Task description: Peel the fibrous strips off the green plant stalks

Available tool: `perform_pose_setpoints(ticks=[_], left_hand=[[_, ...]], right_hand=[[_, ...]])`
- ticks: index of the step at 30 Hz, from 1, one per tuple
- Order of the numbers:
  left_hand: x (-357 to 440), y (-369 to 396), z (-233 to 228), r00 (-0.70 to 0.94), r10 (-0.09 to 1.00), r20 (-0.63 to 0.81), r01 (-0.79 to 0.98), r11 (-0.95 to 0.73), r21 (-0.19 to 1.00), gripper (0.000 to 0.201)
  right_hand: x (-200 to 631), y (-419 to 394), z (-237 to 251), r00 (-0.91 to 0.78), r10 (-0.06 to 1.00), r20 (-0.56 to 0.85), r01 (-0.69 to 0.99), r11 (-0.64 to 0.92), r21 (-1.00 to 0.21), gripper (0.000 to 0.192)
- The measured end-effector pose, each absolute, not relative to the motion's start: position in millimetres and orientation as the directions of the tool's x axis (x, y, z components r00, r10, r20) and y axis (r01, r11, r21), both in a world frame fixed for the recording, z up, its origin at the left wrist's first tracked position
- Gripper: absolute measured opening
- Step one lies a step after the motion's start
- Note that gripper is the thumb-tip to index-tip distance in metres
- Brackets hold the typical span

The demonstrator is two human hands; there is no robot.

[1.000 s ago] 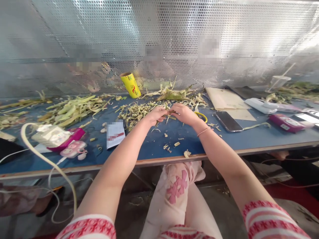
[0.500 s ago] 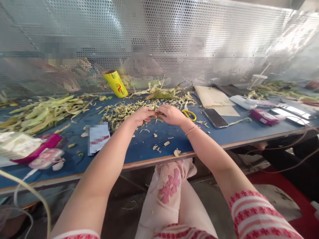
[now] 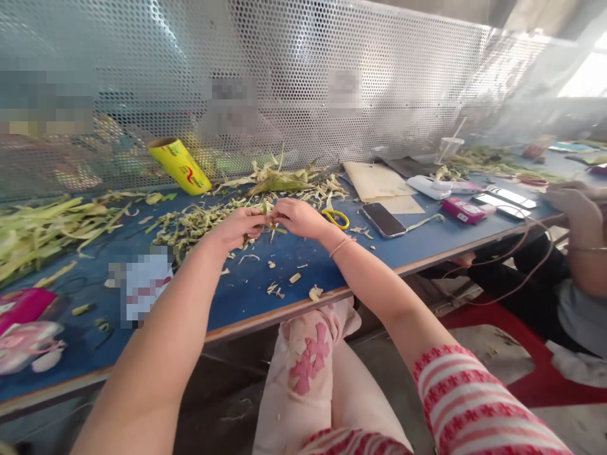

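Observation:
My left hand [image 3: 238,226] and my right hand [image 3: 300,217] meet fingertip to fingertip over the blue table [image 3: 246,297], both pinching a small green plant strip [image 3: 270,222] between them. The strip is mostly hidden by my fingers. Just behind my hands lies a pile of cut green-yellow plant scraps [image 3: 199,218]. Yellow-handled scissors [image 3: 336,218] rest on the table right beside my right wrist.
A yellow roll [image 3: 179,165] leans against the perforated metal screen [image 3: 303,82]. A black phone [image 3: 382,219], brown paper [image 3: 377,183], pink box [image 3: 462,209] and more devices lie to the right. Long husk strips [image 3: 42,227] lie left. Another person's hand [image 3: 576,205] is at far right.
My head has turned to the right, so everything slid left in view; another person's hand has come into view at the right. My hands stay together on the strip.

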State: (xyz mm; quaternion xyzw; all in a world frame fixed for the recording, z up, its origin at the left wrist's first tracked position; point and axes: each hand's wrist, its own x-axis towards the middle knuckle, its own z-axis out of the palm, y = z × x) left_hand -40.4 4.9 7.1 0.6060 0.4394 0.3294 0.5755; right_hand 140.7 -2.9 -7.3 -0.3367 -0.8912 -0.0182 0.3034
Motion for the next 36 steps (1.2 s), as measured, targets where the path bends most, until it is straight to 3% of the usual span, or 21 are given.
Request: perform_pose_setpoints(ticks=[15,21,25,36], left_hand=[[-38,10,1,0.402,0.915,-0.035,0.074,0.005,0.997,0.022],[-36,13,-2,0.305,0.951,0.056,0.231,-0.131,0.964,0.020],[-37,17,-6,0.268,0.955,0.130,0.332,-0.218,0.918,0.017],[-34,21,-15,0.233,0.970,0.069,0.390,-0.158,0.907,0.014]], right_hand=[[143,1,-9,-0.608,0.548,0.574,0.614,0.783,-0.098,0.015],[141,-3,-9,-0.649,0.568,0.506,0.670,0.742,0.028,0.020],[136,-6,-7,-0.635,0.630,0.447,0.718,0.694,0.041,0.020],[137,1,-12,-0.630,0.675,0.385,0.739,0.673,0.029,0.021]])
